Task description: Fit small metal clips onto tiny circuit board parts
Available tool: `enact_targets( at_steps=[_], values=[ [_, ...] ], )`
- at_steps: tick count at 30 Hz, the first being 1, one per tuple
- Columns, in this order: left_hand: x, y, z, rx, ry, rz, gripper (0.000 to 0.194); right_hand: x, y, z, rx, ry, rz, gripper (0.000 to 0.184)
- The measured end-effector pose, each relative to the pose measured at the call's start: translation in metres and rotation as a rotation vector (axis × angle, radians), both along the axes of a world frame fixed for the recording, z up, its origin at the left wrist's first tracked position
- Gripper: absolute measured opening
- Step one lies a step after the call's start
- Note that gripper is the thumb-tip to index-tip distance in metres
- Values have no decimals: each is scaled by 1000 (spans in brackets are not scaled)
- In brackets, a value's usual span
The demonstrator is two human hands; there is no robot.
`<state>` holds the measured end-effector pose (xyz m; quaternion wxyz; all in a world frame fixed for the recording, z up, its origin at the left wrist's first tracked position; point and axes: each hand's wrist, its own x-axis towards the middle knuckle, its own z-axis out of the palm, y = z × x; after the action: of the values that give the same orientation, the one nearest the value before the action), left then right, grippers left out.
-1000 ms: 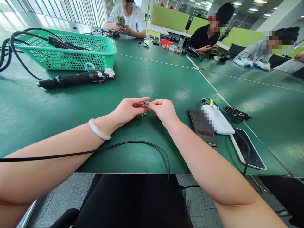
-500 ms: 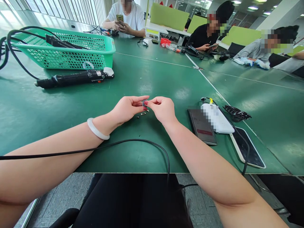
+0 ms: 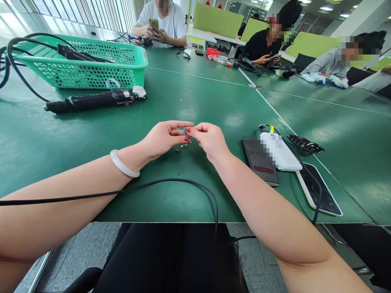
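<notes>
Between the fingertips of both hands is a small dark part with light metallic spots (image 3: 185,132), too small to name. My left hand (image 3: 163,139) pinches it from the left with thumb and fingers, the index finger stretched above it. From the other side my right hand (image 3: 210,138) presses thumb and index finger against it. Just below the fingers lies a tiny metallic piece (image 3: 183,145) on the green tabletop (image 3: 171,195). A tiny dark bit (image 3: 177,150) rests a little nearer to me. Fingers hide most of the held part.
A black electric screwdriver (image 3: 94,100) lies before a green basket (image 3: 100,75). At right are a dark phone (image 3: 259,162), a white device (image 3: 281,152), a white-edged phone (image 3: 319,189) and a black crumpled object (image 3: 305,144). A black cable (image 3: 152,184) crosses my left arm. Several people sit across the table.
Both hands stay close together around the small part, with only slight shifts of the fingers. The left hand has risen a little. The things on the table have not moved.
</notes>
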<state>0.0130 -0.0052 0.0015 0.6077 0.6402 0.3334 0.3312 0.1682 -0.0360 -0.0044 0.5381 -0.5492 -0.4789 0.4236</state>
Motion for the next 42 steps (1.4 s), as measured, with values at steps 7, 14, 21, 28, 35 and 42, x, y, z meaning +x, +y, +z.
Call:
enact_targets(
  at_steps=[7,14,21,28,35,42],
  values=[
    [-1,2,1,-77,-125,-24,48,16,4,2,-38,70,149,41],
    [-1,2,-1,-110,-115,0,50,12,4,0,44,-10,142,32],
    [0,-1,1,-1,-35,9,50,7,1,0,78,-46,115,30],
    [1,-3,3,114,56,86,46,6,3,-4,163,-185,9,24],
    [1,-3,3,213,137,115,44,8,1,3,91,-114,19,25],
    [0,-6,7,321,218,155,42,6,-1,5,71,-119,-2,22]
  ],
)
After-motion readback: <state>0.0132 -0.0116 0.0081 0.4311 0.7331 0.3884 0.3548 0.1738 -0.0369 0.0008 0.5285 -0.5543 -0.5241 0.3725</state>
